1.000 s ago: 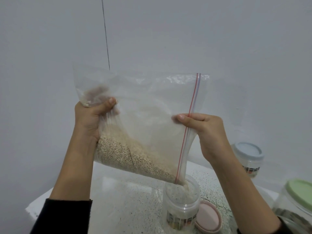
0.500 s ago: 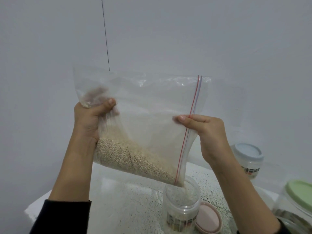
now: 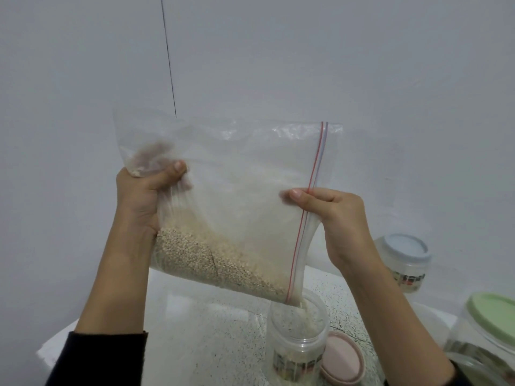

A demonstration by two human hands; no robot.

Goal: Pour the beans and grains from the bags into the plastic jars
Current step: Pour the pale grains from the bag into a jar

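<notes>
Desk (image 3: pixel 209 344): white w/ black speckles, below both hands, carries all the jars.

Zip bag (image 3: pixel 237 196): clear plastic, held up in the air between the two hands, tilted so its red/blue zip strip runs down the side nearest the right fingers. Lowest corner of the mouth dips into the open jar, below and a bit inward of the right fingers.

Grain (image 3: pixel 211 263): pale beige, small kernels, heaped along the bag's lower edge, from just under the left fingers sloping down toward the mouth corner. A thin run of it drops into the jar.

Left hand (image 3: pixel 145 199): fingers curled tight round the bunched closed end of the bag, thumb across the front, a few kernels trapped in the fold above it.

Right hand (image 3: pixel 337 218): thumb and fingers pinch the bag at the zip strip, thumb on the near face, other fingers behind the plastic, so can't see them well.

Green-lid jar (image 3: pixel 490 324): big, clear, lid on, far out to the right of the right fingers, partly cut off by frame edge.

Open jar (image 3: pixel 298 338): clear plastic, upright, label band round the lower part, grain showing inside; level hard to judge.

Blue-lid jar (image 3: pixel 404 263): clear, lid on, just right of the right wrist, apart from the others.

Pink lid (image 3: pixel 341 360): lies on desk, touching or just beside the open jar's base, can't tell which.
</notes>
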